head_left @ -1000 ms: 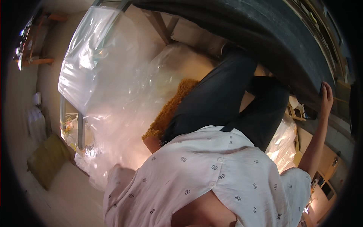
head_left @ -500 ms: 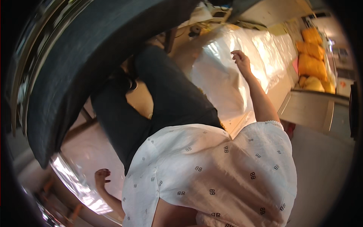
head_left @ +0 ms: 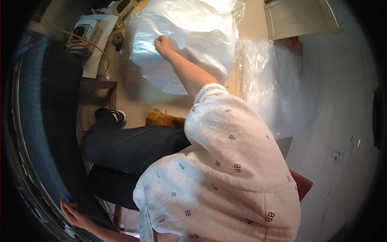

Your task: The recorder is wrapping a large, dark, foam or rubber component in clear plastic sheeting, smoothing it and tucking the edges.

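My right arm reaches forward over a large translucent white plastic bag (head_left: 197, 52). My right hand (head_left: 163, 46) is closed in a fist at the bag's left part, apparently gripping its film; the fingertips are hidden. My left hand (head_left: 72, 213) is low at the left, fingers partly stretched out, holding nothing that I can see. It is next to a long dark-blue cloth (head_left: 52, 161), and I cannot tell whether it touches it.
A small machine (head_left: 82, 36) with a yellow cable stands at the far left, beyond a wooden stool or frame (head_left: 98, 85). A brown fluffy thing (head_left: 163, 118) lies below the bag. Clear plastic sheeting (head_left: 270, 80) and a pale cabinet (head_left: 300, 18) are on the right.
The view has swung to the right. My right hand, loosely curled over the plastic before, is now a fist against the bag. The left hand has moved beside the dark cloth.
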Motion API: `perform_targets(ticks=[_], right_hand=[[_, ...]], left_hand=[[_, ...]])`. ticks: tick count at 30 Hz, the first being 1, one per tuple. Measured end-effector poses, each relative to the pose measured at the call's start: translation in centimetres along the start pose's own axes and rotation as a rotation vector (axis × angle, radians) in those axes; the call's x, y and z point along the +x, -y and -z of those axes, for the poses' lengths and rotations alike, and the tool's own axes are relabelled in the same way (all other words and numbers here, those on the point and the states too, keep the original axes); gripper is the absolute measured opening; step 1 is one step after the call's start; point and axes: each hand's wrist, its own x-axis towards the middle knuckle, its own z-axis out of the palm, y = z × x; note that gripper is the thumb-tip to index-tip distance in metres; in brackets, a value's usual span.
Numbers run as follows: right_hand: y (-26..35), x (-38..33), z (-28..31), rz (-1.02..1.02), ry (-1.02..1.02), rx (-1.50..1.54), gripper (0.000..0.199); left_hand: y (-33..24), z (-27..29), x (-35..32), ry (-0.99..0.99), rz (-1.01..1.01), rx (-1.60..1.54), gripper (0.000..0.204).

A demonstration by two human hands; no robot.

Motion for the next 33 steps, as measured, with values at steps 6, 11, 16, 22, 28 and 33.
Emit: perform_targets(ticks=[6,11,16,22,28,33], right_hand=[[5.8,2.5,-3.2,-0.070,-0.001,0.008,0.019],[4.6,0.7,-2.2,-0.178,-0.217,-0.389,0.040],[-0.3,0.6,1.7,-0.067,-0.208,-0.614,0.032],[0.0,-3.5,3.9,-0.023,-0.167,-0.022,0.011],[0.0,-4.1,7.4,-0.056,-0.596,0.514,0.016],[5.7,-3.2,16.5,-0.453,-0.682,1.480,0.023]], left_hand=[[-2.0,-2.2,4.5,-0.116,0.033,0.194,0.034],[-2.0,-2.2,5.1,-0.147,0.084,0.202,0.034],[-0.9,-2.2,5.2,-0.117,-0.006,0.166,0.031],[-2.7,-1.9,4.7,-0.144,-0.015,0.214,0.032],[-0.3,-1.1,6.1,-0.099,-0.081,0.156,0.034],[-5.5,-0.5,6.3,-0.126,0.052,-0.018,0.038]])
